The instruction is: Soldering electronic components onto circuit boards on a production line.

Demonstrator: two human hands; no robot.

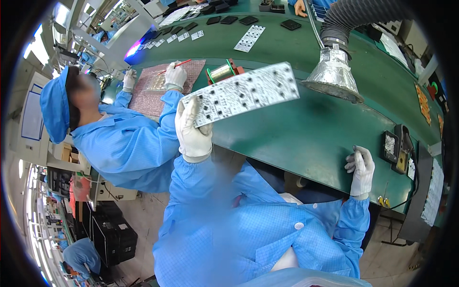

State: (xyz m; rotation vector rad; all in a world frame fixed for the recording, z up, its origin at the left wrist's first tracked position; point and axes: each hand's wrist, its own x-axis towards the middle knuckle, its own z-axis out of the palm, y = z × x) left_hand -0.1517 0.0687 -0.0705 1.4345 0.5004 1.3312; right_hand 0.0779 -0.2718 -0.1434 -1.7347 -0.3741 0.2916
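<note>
Blue-sleeved and white-gloved, the worker's left hand (192, 129) is clamped on one end of a long white circuit panel (244, 92), raised above the green bench (306, 129) toward twelve o'clock. At three o'clock the right hand (362, 170) rests loosely open on the bench edge, holding nothing. Judging by the idle soldering stand (396, 148), the panel seems under inspection, not yet worked.

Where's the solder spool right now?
Head view, upper middle: the solder spool sits on the green bench, just beyond the circuit panel held in the left hand, beside the co-worker's pink mat.
</note>
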